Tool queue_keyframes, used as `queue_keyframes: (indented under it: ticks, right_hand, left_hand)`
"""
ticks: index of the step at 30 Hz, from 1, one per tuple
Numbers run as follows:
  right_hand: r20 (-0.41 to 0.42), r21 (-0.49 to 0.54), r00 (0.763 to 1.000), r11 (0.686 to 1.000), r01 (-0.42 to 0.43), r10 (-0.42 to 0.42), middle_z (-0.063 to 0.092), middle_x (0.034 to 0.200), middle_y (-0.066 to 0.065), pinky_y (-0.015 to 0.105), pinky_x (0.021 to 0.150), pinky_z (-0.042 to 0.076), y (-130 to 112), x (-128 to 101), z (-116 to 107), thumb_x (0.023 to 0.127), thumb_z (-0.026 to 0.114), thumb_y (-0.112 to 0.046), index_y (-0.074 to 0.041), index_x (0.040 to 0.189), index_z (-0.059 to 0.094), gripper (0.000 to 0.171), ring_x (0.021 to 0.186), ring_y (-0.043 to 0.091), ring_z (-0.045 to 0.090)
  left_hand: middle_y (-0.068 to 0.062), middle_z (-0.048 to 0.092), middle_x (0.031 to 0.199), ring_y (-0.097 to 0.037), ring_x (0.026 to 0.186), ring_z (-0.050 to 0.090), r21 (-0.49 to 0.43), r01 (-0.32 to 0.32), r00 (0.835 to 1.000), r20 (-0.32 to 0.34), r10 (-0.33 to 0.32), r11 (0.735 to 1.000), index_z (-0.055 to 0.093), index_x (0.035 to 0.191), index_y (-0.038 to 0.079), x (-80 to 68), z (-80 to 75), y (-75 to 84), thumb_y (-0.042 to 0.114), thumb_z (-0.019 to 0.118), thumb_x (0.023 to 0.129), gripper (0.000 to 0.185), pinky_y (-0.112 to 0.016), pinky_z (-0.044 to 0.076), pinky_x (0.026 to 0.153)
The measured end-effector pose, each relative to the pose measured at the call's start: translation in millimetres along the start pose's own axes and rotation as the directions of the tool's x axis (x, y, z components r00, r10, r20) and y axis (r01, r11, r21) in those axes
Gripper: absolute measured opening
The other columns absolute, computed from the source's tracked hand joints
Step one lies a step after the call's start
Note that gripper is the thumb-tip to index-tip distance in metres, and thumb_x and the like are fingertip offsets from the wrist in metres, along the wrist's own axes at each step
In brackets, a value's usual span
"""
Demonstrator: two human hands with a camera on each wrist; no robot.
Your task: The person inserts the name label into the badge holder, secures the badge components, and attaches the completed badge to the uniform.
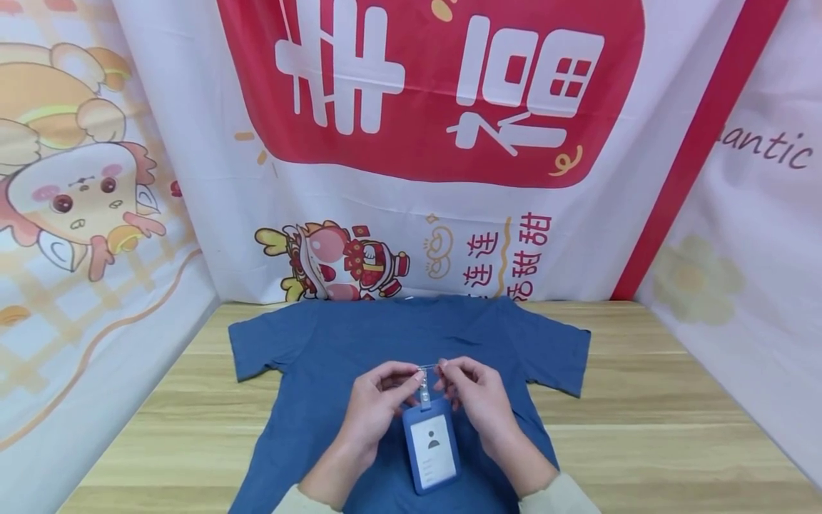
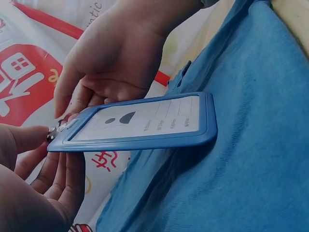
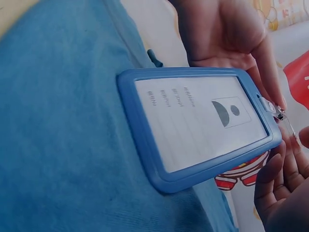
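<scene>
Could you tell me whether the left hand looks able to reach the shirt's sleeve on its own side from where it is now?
Probably yes: the sleeve lies flat on the table with nothing between, though the left hand pinches the badge holder's clip.

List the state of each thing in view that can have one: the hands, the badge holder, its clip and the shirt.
Left hand: pinching the clip.
Right hand: pinching the clip from the other side.
Badge holder: held up by its top, card inside facing up, above the T-shirt.
Clip: between both hands' fingertips; open or closed cannot be told.
T-shirt: spread flat on the wooden table.
</scene>
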State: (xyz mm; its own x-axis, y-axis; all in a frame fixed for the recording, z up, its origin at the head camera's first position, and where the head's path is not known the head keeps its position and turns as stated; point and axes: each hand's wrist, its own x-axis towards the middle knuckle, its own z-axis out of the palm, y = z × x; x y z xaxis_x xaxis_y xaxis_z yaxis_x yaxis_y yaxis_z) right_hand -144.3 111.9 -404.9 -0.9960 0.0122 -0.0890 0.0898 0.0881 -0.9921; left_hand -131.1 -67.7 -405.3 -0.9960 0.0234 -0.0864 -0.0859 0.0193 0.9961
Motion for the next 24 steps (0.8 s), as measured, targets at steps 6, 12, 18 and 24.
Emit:
queue_keyframes:
  ticks: [6,12,18,24]
  right_hand:
    - [0.002,0.025,1.0,0.999,0.03,-0.03,0.075,0.088,0.004,0.026,0.066,0.053,-1,-1,-1,0.106,0.071,-0.027,-0.006,0.11,0.077,0.022,0.077,0.018,0.062]
    - [-0.038,-0.038,0.995,0.995,0.096,-0.097,0.074,0.089,0.008,0.025,0.063,0.049,-3,-5,3,0.105,0.073,-0.027,-0.007,0.106,0.076,0.02,0.077,0.018,0.059]
    - [0.0,-0.007,0.997,0.997,0.083,-0.083,0.076,0.09,0.005,0.027,0.065,0.054,-4,-3,-3,0.104,0.074,-0.028,-0.008,0.109,0.078,0.021,0.077,0.018,0.062]
    - [0.062,0.005,0.991,0.993,0.116,-0.116,0.077,0.094,0.005,0.027,0.067,0.055,-6,-1,-9,0.102,0.076,-0.023,-0.007,0.109,0.077,0.018,0.079,0.019,0.064]
  left_hand:
    - [-0.002,0.078,0.107,-0.016,0.081,0.071,0.011,0.0,0.999,0.034,-0.001,1.0,0.078,0.123,0.011,-3.3,1.7,3.2,0.034,0.079,0.1,0.032,-0.032,0.054,0.07]
    - [-0.001,0.078,0.11,-0.017,0.08,0.067,0.017,0.013,0.999,0.037,-0.014,1.0,0.078,0.123,0.012,-2.6,1.0,3.3,0.036,0.078,0.1,0.033,-0.032,0.055,0.068]
    - [-0.002,0.078,0.108,-0.017,0.08,0.068,0.013,0.004,0.999,0.05,-0.005,1.0,0.078,0.123,0.011,-3.9,0.3,5.2,0.036,0.078,0.101,0.033,-0.032,0.056,0.068]
    - [-0.002,0.078,0.108,-0.017,0.08,0.069,0.011,-0.005,0.999,0.054,0.004,1.0,0.078,0.122,0.011,-4.1,0.1,7.3,0.036,0.078,0.1,0.033,-0.032,0.056,0.07]
